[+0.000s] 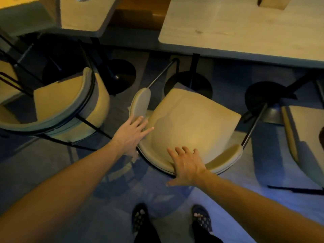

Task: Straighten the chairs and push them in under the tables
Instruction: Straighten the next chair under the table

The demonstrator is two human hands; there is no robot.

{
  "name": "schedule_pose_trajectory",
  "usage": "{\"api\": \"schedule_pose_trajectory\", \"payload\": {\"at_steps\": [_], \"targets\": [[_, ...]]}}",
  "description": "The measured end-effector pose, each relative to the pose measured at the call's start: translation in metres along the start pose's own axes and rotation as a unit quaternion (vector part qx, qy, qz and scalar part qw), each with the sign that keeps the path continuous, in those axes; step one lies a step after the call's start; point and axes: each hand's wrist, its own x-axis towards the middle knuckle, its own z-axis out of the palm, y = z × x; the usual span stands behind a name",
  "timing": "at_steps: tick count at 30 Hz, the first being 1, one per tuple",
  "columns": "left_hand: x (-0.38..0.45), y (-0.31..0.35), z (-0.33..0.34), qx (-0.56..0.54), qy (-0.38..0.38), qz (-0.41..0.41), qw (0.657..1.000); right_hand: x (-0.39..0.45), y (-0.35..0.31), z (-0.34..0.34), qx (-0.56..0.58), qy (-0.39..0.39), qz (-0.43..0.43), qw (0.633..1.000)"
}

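Observation:
A tan padded armchair with a curved backrest and thin black metal legs stands in front of me, turned askew and pulled out from the light wooden table beyond it. My left hand lies flat on the left part of its curved backrest, fingers spread. On the rear middle of the backrest rests my right hand, fingers over the rim and thumb hanging outside. Neither hand is closed around the chair.
A second tan armchair stands to the left by another wooden table. A third chair shows at the right edge. Round black table bases sit on the blue-grey carpet. My feet are below.

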Motion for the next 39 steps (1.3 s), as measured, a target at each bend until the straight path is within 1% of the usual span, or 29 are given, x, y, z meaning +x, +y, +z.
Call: {"api": "schedule_pose_trajectory", "payload": {"at_steps": [2,4,6,9,14,18,23,26,28,33,39], "targets": [[0.009,-0.006,0.002,0.004,0.020,0.059,0.998,-0.003,-0.014,0.003,0.023,-0.006,0.043,0.999],[0.014,-0.011,0.009,-0.008,0.045,0.108,0.993,-0.003,-0.028,0.007,0.036,0.008,0.078,0.996],[0.016,-0.015,0.015,-0.013,0.063,0.126,0.990,-0.004,-0.035,0.007,0.033,0.028,0.091,0.995],[0.013,-0.013,0.013,-0.014,0.072,0.110,0.991,-0.006,-0.033,0.002,0.041,0.025,0.087,0.995],[0.006,-0.002,0.003,-0.018,0.055,0.072,0.996,-0.011,-0.025,0.003,0.034,0.034,0.071,0.996],[-0.002,0.022,-0.002,-0.039,0.039,0.045,0.997,-0.027,-0.007,0.002,0.011,0.029,0.060,0.998],[-0.017,0.072,-0.010,-0.098,0.010,0.016,0.995,-0.054,0.023,0.008,-0.011,0.023,0.054,0.998],[-0.018,0.086,-0.007,-0.152,0.019,0.015,0.988,-0.061,0.036,0.008,-0.016,0.017,0.048,0.999],[-0.011,0.084,-0.005,-0.168,0.040,0.021,0.985,-0.060,0.043,0.006,-0.010,0.019,0.044,0.999],[0.020,0.069,-0.011,-0.142,0.068,0.029,0.987,-0.043,0.065,-0.009,-0.035,0.022,0.044,0.998],[0.066,0.046,-0.032,-0.114,0.094,-0.005,0.989,-0.008,0.103,-0.036,-0.068,0.022,0.047,0.996]]}}
